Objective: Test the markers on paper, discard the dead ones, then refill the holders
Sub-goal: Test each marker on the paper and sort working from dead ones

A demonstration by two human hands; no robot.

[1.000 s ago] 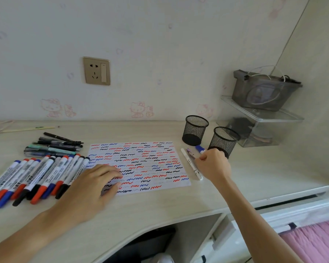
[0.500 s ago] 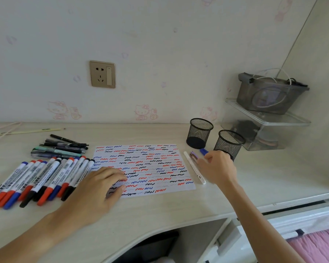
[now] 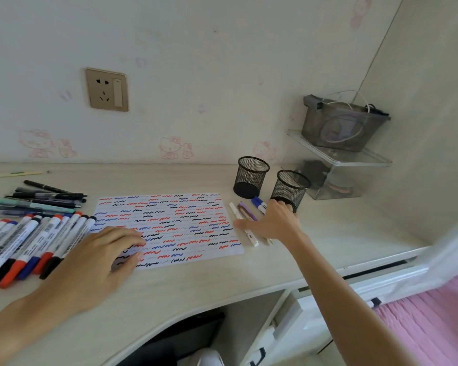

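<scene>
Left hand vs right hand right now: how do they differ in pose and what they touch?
The left hand lies palm down, fingers relaxed, on the near left corner of the scribbled paper; the right hand reaches farther out, over the loose pens beside the sheet. The right hand's fingers touch the nearer mesh holder; the left hand touches no holder. Neither visibly grips a marker.

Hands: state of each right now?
Left hand: open, fingers resting on the scribbled test paper.
Right hand: open, fingers spread over the small pens, gripping nothing.
</scene>
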